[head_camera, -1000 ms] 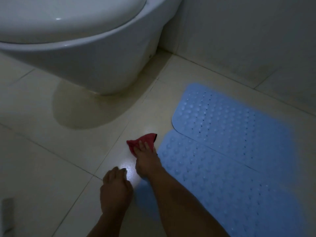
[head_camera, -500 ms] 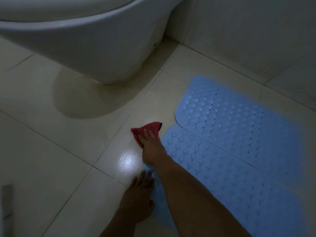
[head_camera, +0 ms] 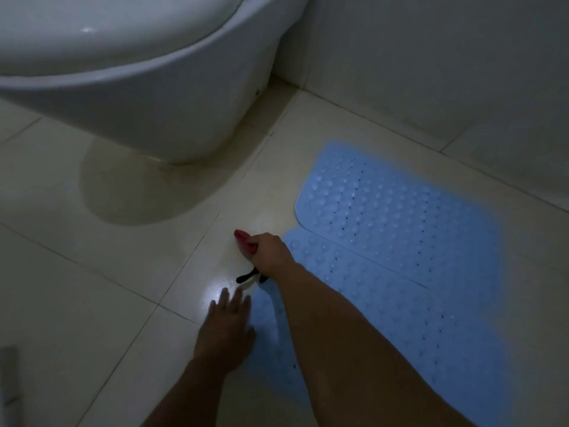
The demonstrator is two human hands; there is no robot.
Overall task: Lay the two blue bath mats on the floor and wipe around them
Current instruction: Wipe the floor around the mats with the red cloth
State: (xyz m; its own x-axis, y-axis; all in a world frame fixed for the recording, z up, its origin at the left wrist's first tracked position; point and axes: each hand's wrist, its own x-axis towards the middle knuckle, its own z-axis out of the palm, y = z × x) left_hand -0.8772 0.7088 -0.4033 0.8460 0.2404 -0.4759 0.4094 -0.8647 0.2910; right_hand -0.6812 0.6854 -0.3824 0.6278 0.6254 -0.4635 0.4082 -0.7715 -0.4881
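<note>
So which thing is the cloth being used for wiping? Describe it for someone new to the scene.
Start at the white toilet, then drop to the tile beside the two blue mats. The red cloth is bunched in the right hand, the only red item there.

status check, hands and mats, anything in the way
Right hand shut on red cloth, on tile beside near mat. Left hand open, flat at mat edge. Far mat laid flat. Toilet close ahead.

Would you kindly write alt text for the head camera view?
A right hand grips a bunched red cloth on the tiled floor beside two blue bath mats lying flat. The left hand rests open at the near mat's edge; a white toilet stands behind.
</note>
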